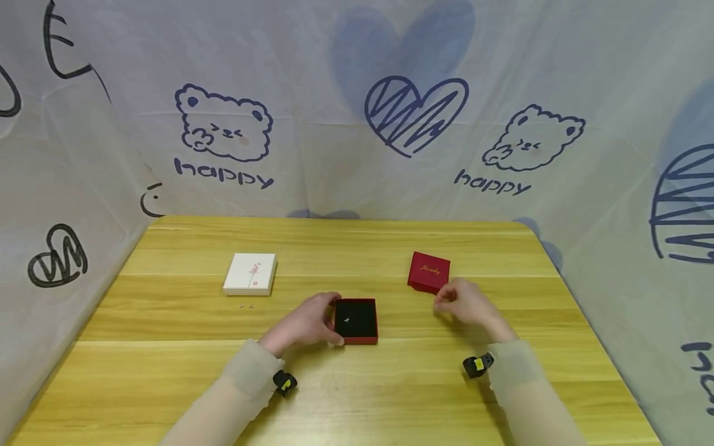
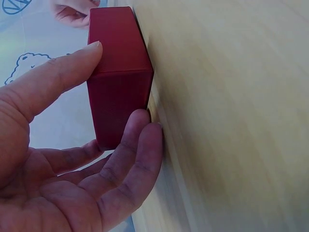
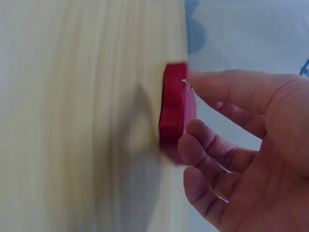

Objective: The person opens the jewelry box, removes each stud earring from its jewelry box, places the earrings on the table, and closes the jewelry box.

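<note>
A pale sheet (image 1: 318, 173) printed with bears, hearts and the word "happy" is hanging behind one wood-grain counter (image 1: 424, 390). Two bare hands are working above it. The left hand (image 1: 308, 320) is gripping, its thumb and fingers curling around the left side of an open red box (image 1: 361, 341); the right hand (image 1: 465, 301) is pinching between thumb and forefinger. One white box (image 1: 250, 272) with a floral print is sitting farther off, at left. The open red box, black-lined and roughly square, so showing no clear long axis, is lying to the left of the right fingers and slightly nearer the person; the left hand is the nearer one, touching it. One red jewelry-box lid (image 1: 429, 271) is lying just beyond the right fingers; contact is hard to tell. Four tiny silvery pieces are showing: one pinched ornament (image 3: 186, 81), its axis too small to read, one lining ornament (image 1: 346, 320) lying inside the box, and two loose ornaments (image 1: 251, 305) lying just in front of the white box.
</note>
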`<action>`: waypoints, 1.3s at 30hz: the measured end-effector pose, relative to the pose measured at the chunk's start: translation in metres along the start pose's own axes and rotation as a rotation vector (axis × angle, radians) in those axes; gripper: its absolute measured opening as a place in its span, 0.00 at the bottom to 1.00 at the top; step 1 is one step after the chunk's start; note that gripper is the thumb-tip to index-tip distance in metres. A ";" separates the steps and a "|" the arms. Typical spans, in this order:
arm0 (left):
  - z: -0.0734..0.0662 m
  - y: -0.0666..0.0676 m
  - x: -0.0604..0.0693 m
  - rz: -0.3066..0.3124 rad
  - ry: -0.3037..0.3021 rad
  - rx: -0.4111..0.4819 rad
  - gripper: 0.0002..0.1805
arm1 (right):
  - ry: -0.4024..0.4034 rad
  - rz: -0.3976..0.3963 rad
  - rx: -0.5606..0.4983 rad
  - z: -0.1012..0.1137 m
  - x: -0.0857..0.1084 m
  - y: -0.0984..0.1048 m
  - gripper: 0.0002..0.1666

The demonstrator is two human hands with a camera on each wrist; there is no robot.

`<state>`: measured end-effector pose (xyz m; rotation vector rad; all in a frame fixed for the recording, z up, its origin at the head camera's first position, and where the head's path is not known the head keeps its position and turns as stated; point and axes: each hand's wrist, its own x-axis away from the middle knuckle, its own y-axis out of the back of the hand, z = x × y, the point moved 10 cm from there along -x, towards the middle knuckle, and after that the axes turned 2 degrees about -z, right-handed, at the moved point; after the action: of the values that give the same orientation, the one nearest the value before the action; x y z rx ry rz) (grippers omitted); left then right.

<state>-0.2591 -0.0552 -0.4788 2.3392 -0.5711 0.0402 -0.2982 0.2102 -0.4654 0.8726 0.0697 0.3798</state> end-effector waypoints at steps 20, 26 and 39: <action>-0.001 0.001 0.001 -0.002 0.004 0.004 0.49 | -0.109 0.031 0.050 -0.036 0.011 0.006 0.03; 0.001 0.000 0.001 0.001 0.006 0.009 0.49 | -0.125 0.014 0.059 -0.032 0.009 0.010 0.04; 0.001 0.000 -0.001 -0.004 0.010 0.011 0.49 | 0.069 -0.055 0.127 0.039 -0.010 -0.002 0.11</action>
<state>-0.2599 -0.0558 -0.4796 2.3495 -0.5622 0.0526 -0.2984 0.1774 -0.4428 0.9806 0.1829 0.3563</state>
